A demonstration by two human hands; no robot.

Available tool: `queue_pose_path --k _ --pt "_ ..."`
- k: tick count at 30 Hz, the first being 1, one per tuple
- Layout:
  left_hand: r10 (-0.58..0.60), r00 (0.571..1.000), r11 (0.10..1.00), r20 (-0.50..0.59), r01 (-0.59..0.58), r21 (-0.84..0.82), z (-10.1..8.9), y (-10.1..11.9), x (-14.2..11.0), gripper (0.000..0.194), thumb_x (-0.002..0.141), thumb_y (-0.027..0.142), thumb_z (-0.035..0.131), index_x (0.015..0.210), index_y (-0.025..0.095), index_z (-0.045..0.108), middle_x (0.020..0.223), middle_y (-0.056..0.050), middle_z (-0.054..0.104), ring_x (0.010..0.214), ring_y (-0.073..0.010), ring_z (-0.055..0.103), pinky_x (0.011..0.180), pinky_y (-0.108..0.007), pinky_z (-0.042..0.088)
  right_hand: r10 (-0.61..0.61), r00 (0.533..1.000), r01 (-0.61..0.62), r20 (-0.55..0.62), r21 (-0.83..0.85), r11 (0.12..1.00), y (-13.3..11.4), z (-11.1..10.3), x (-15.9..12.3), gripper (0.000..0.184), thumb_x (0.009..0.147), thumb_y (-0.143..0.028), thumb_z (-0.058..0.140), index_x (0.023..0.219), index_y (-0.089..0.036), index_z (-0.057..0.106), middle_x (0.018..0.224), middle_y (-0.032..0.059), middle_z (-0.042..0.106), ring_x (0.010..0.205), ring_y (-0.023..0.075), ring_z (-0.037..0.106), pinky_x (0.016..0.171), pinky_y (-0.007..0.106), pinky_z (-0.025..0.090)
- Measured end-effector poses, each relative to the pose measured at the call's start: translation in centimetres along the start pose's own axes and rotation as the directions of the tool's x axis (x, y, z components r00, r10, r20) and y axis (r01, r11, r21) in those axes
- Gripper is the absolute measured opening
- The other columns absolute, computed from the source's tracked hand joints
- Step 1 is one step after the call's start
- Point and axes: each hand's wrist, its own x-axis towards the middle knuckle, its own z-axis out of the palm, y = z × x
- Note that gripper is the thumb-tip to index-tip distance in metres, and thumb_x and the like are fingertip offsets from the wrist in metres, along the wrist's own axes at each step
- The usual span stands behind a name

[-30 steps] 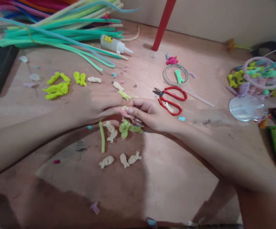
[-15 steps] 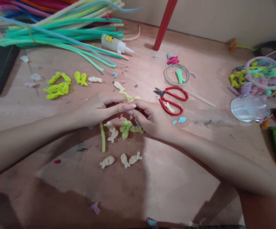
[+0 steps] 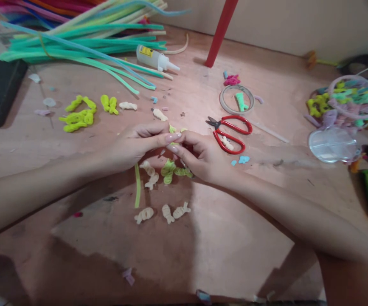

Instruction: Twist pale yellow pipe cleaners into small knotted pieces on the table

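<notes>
My left hand (image 3: 133,148) and my right hand (image 3: 203,155) meet at the fingertips over the table. Both are closed in a pinch on a pale green pipe cleaner (image 3: 137,187), whose tail shows below my left hand; its worked part is mostly covered by the fingers. Just under the hands lie twisted light green pieces (image 3: 168,171) and a cream twisted piece (image 3: 152,180). Several more cream pieces (image 3: 144,215) rest nearer to me. Red-handled scissors (image 3: 248,126) lie beside my right hand, with a small cream piece inside one handle loop.
Bundled pipe cleaners (image 3: 85,53) and a glue bottle (image 3: 148,57) lie at the back. A dark phone (image 3: 1,93) is at left, near bright yellow twists (image 3: 78,119). A tape ring (image 3: 224,104), red post (image 3: 220,36) and clear lid (image 3: 332,146) stand at right.
The fingertips have shifted slightly on the pale green pipe cleaner, and its tail hangs a little lower. The view has moved slightly; the things on the table stay put.
</notes>
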Motion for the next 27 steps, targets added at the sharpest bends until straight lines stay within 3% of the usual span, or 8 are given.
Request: queue_pose_path --k 3,7,12,15,18,22,27 --pt "0.051 0.999 0.999 0.01 -0.051 0.01 -0.12 -0.39 0.23 0.065 0.096 0.073 0.082 0.069 0.02 0.054 0.063 0.004 0.039 0.056 -0.0114 0.033 0.051 -0.027 0.025 0.074 0.995 -0.083 0.07 0.136 0.987 -0.08 -0.35 0.09 0.046 0.109 -0.063 0.071 0.094 -0.021 0.066 0.076 -0.0034 0.062 0.065 0.0103 0.055 0.063 0.025 0.047" --pt "0.081 0.994 0.994 0.072 -0.075 -0.081 -0.44 -0.85 0.58 0.07 0.101 0.084 0.068 0.075 0.02 0.058 0.067 0.002 0.053 0.057 -0.0108 0.039 0.053 -0.025 0.034 0.116 0.989 -0.132 0.095 0.19 0.973 -0.54 -0.62 0.11 0.049 0.106 -0.066 0.074 0.093 -0.019 0.066 0.079 -0.0029 0.063 0.061 0.0086 0.055 0.059 0.023 0.047" --pt "0.046 0.994 0.997 0.096 -0.041 -0.06 -0.18 -0.26 0.68 0.066 0.093 0.079 0.082 0.075 0.019 0.062 0.067 0.003 0.051 0.06 -0.0114 0.047 0.057 -0.024 0.043 0.135 0.987 -0.151 0.086 0.219 0.964 -0.38 -0.61 0.08 0.052 0.103 -0.07 0.075 0.095 -0.02 0.066 0.08 -0.003 0.064 0.06 0.0078 0.056 0.057 0.023 0.048" --pt "-0.004 0.996 0.996 0.084 0.012 -0.092 0.07 -0.07 0.53 0.059 0.096 0.071 0.083 0.077 0.02 0.061 0.07 0.002 0.052 0.067 -0.0153 0.057 0.065 -0.027 0.052 0.131 0.989 -0.142 0.062 0.224 0.964 -0.25 -0.54 0.07 0.049 0.104 -0.067 0.077 0.095 -0.019 0.066 0.08 -0.0035 0.065 0.059 0.007 0.057 0.057 0.022 0.047" --pt "0.002 0.999 1.0 0.043 -0.001 -0.029 -0.05 -0.44 0.32 0.052 0.1 0.064 0.079 0.08 0.02 0.059 0.071 0.001 0.052 0.067 -0.0161 0.056 0.062 -0.028 0.047 0.128 0.99 -0.139 0.058 0.236 0.962 -0.33 -0.48 0.02 0.048 0.104 -0.065 0.076 0.094 -0.02 0.065 0.079 -0.0038 0.065 0.059 0.0069 0.058 0.058 0.022 0.048" --pt "0.103 0.995 0.987 0.004 -0.103 0.127 -0.4 -0.88 0.16 0.058 0.103 0.07 0.074 0.08 0.02 0.056 0.07 0.002 0.048 0.063 -0.0138 0.044 0.056 -0.028 0.036 0.154 0.986 -0.166 0.07 0.235 0.958 -0.54 -0.62 -0.04 0.05 0.102 -0.068 0.078 0.097 -0.02 0.067 0.08 -0.0028 0.068 0.063 0.0086 0.06 0.061 0.023 0.051" --pt "0.107 0.994 0.976 -0.014 -0.103 0.192 -0.4 -0.79 0.09 0.068 0.102 0.083 0.068 0.079 0.02 0.06 0.073 0.0 0.055 0.067 -0.0154 0.05 0.058 -0.029 0.039 0.216 0.967 -0.243 0.132 0.241 0.94 -0.84 -1.07 -0.05 0.052 0.103 -0.07 0.075 0.095 -0.019 0.07 0.081 -0.0011 0.068 0.068 0.0105 0.061 0.065 0.024 0.052"
